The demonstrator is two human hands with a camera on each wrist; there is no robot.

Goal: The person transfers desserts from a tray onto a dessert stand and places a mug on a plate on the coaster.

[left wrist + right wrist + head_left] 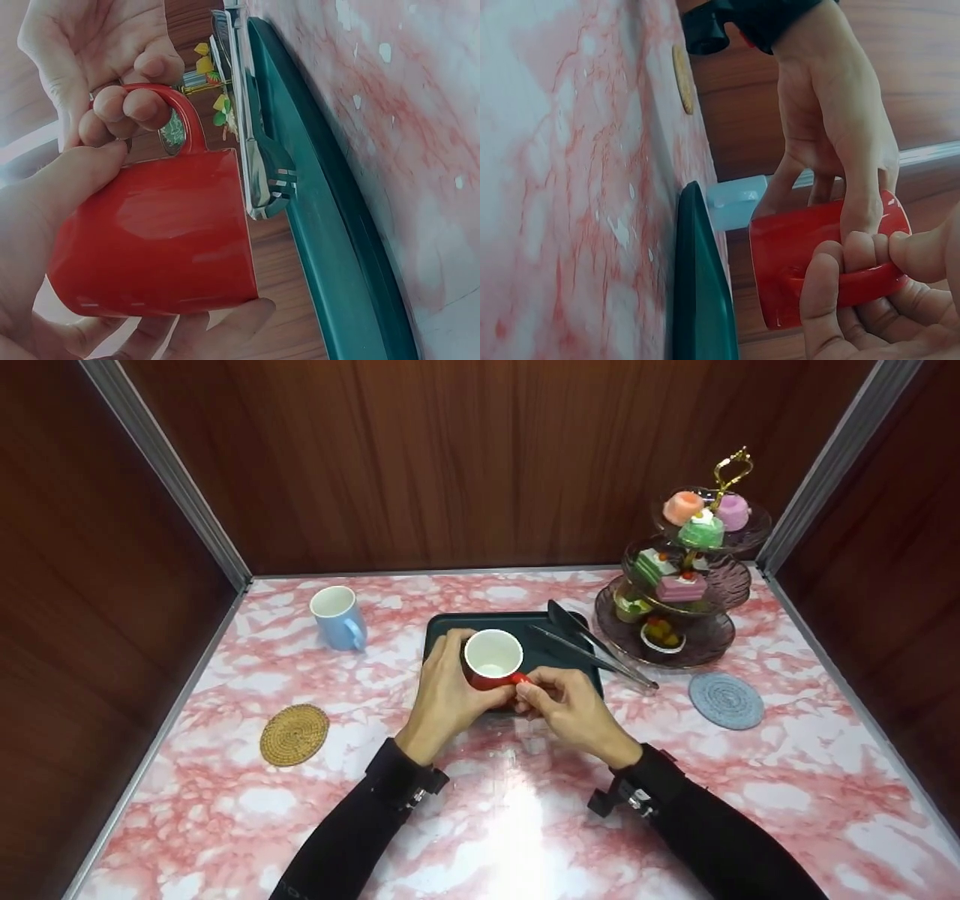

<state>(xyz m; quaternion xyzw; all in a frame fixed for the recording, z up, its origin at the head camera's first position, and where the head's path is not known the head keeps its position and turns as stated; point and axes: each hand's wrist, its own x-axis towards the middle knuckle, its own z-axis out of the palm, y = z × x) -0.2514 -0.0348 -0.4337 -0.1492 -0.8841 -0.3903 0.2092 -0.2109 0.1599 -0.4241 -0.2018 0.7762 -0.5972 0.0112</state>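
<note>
A red mug (pixel 493 652) with a white inside is held upright between both hands, above the dark green tray (pixel 544 656). My left hand (pixel 444 682) wraps round the mug's body, with the thumb on the near side. At the handle, my right hand (pixel 568 706) grips with thumb and fingers curled through it, as the right wrist view shows. In the left wrist view a gap shows between the mug's base and the tray. Metal tongs (pixel 589 651) with dark ends lie across the tray's right side, their joined end past its edge.
A light blue mug (pixel 339 621) stands at the back left, behind a tan woven coaster (pixel 295 735). To the right is a three-tier stand (pixel 709 654) with several small cakes, and a grey-blue coaster (pixel 726 701) before it. Wood-pattern walls (pixel 450 465) enclose the marbled table.
</note>
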